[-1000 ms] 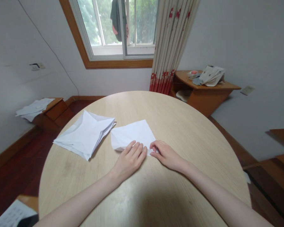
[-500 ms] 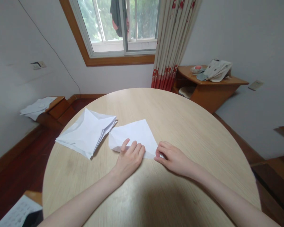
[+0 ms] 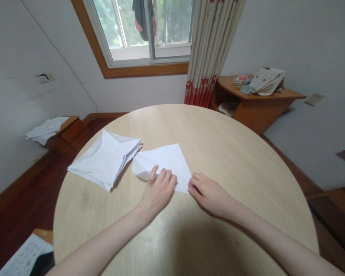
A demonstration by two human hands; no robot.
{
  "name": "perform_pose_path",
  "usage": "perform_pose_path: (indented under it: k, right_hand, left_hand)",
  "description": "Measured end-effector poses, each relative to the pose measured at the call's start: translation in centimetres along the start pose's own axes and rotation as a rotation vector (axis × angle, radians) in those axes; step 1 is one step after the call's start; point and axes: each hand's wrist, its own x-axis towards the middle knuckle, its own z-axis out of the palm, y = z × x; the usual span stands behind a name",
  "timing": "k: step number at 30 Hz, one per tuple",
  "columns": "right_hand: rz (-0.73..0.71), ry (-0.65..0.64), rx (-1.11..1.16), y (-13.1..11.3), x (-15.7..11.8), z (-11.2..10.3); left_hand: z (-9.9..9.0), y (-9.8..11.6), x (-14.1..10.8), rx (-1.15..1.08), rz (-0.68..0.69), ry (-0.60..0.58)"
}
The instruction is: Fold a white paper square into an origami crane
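A single white paper sheet, creased and with a greyish turned-up flap at its left end (image 3: 169, 158), lies on the round, pale wood-grain surface (image 3: 232, 161), in front of the person. The bare left hand (image 3: 158, 188) is palm down over its near edge, fingers bent and the outermost one lifted clear; its thumb is hidden, so whether it grips or merely presses cannot be told. The bare right hand (image 3: 207, 193) has thumb and fingertips closed on the near right corner.

A second ago the two hands were almost together; now the right one is farther to the right, and a flat strip of paper shows between them. The left fingers, flatter then, are more curled. For the work in hand, this seems to leave the near edge steadied at two separate places, while the left flap stands loose.

Just beside the sheet's left end sits an uneven stack of folded white papers (image 3: 105, 161), with a star-like top outline, untouched by either hand.
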Motion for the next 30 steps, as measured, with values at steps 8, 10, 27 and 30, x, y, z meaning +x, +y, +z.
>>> perform_pose_path:
  k: [8,10,27,30]
  right_hand:
    - [0.036,0.031,-0.121,-0.25,-0.03,0.57]
    - [0.032,0.029,-0.144,-0.22,-0.03,0.60]
    - [0.006,0.024,-0.230,-0.28,0.07,0.56]
    - [0.014,0.021,-0.223,-0.32,0.11,0.51]
  left_hand:
    - [0.05,0.19,0.08,-0.070,-0.082,-0.099]
    - [0.11,0.11,0.12,-0.091,-0.073,-0.113]
    - [0.30,-0.11,0.58,-0.106,-0.031,-0.077]
    - [0.33,-0.11,0.50,-0.101,-0.029,-0.067]
